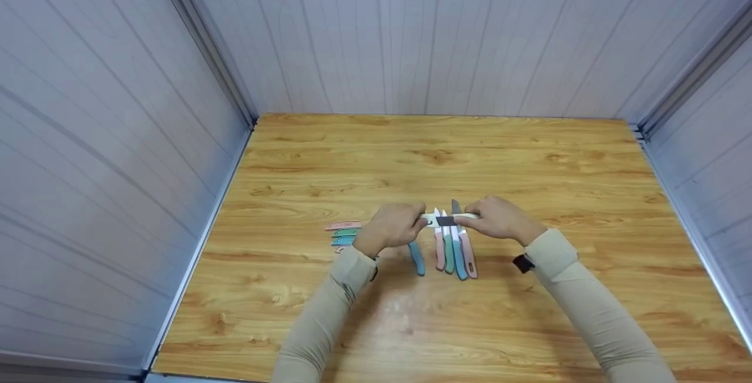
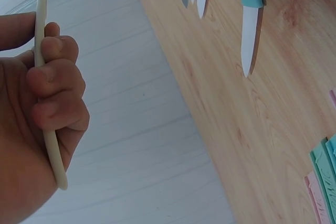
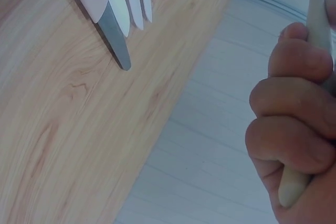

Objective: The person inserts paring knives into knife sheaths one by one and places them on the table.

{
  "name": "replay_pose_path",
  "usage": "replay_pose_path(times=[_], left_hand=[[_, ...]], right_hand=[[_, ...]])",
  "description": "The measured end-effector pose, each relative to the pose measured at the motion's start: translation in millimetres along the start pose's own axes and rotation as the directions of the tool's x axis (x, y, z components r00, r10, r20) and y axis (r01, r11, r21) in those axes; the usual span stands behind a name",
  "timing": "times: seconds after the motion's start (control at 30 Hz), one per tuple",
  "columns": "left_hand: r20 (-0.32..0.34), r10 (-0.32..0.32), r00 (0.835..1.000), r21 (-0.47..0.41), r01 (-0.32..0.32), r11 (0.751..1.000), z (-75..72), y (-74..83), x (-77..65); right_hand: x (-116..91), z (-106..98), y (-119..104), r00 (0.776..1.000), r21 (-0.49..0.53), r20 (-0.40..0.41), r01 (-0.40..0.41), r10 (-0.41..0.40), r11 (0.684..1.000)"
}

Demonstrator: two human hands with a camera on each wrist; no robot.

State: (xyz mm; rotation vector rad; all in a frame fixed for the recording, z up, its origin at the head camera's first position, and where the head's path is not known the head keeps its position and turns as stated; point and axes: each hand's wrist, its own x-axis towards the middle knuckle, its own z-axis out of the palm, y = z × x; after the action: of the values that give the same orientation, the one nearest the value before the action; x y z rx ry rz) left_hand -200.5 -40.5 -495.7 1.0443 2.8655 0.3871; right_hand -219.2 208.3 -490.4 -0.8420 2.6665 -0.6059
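Between the two hands, over the tabletop, stretches a knife with a dark grey blade and a cream handle. My right hand has its fingers curled round that handle. With fingers and thumb, my left hand grips a thin cream blade cover, which meets the far end of the blade. Below the hands lie several knives side by side, with pink, green and blue handles. A blue-handled knife lies apart, its white blade showing in the left wrist view.
Left of the left hand, several blade covers lie in a stack-like row: pink, green, blue, partly hidden by the hand. The wooden table is bordered by pale panel walls at the back and sides.
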Motion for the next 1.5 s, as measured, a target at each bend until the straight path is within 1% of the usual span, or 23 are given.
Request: replay_pose_path(times=[0.07,0.23,0.4,0.63,0.77,0.93,1.2,1.5], left_hand=[[0.005,-0.003,1.0,-0.001,0.003,1.0,-0.1,0.2,0.2],[0.01,-0.008,1.0,0.003,0.008,1.0,-0.6,0.6,0.7],[-0.003,0.003,1.0,0.017,-0.003,1.0,-0.1,1.9,0.9],[-0.008,0.018,1.0,0.036,-0.018,0.999,2.0,2.6,0.8],[-0.023,0.01,1.0,0.036,-0.01,0.999,3.1,2.1,1.7],[-0.028,0.001,1.0,0.024,-0.001,1.0,3.5,1.9,2.8],[-0.039,0.007,0.999,0.024,-0.006,1.0,3.6,1.9,2.2],[-0.037,0.006,0.999,0.021,-0.005,1.0,4.9,0.3,1.5]], right_hand=[[0.1,0.3,0.0,1.0,0.004,0.003,-0.006,0.006,1.0],[0.0,1.3,0.3,1.0,0.009,-0.018,0.001,-0.001,1.0],[0.1,2.2,-0.6,0.999,0.007,-0.031,0.011,-0.011,1.0],[0.4,3.6,-0.5,1.0,0.009,-0.014,0.015,-0.015,1.0],[1.4,3.9,-1.4,1.0,0.02,-0.013,0.01,-0.01,1.0],[2.6,4.6,-1.5,1.0,0.034,0.011,-0.007,0.007,0.999],[4.3,4.6,-2.2,1.0,0.022,-0.011,0.024,-0.024,0.999],[6.0,3.9,-4.9,1.0,0.023,0.023,-0.005,0.004,1.0]])
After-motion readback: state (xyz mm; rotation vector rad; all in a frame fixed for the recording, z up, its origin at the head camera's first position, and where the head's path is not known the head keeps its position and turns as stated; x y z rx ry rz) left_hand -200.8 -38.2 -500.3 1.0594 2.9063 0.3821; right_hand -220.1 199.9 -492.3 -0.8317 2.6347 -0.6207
